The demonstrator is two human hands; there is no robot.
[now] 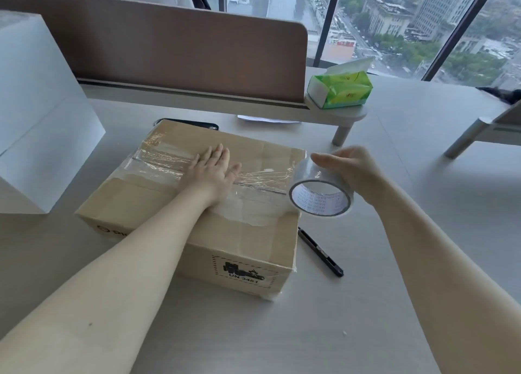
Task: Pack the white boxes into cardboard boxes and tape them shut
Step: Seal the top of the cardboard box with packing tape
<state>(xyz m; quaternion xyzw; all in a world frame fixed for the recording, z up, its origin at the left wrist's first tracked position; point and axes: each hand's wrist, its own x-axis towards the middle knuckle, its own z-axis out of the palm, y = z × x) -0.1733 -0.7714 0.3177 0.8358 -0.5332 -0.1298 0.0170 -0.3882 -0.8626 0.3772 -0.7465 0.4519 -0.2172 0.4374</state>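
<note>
A closed cardboard box [158, 201] lies on the grey table in front of me, with a wrinkled strip of clear tape along its top seam. My left hand [211, 172] presses flat on that tape, fingers straight. My right hand [349, 170] grips a roll of clear tape [320, 196] just off the box's right edge, with the strip running from the roll onto the box top. A large white box [36, 111] stands at the left of the table.
A black utility knife [321, 252] lies on the table right of the cardboard box. A green tissue pack [339, 88] sits on a small shelf behind. A brown desk divider [169, 49] runs along the back, with a black phone [197, 124] at the box's far edge.
</note>
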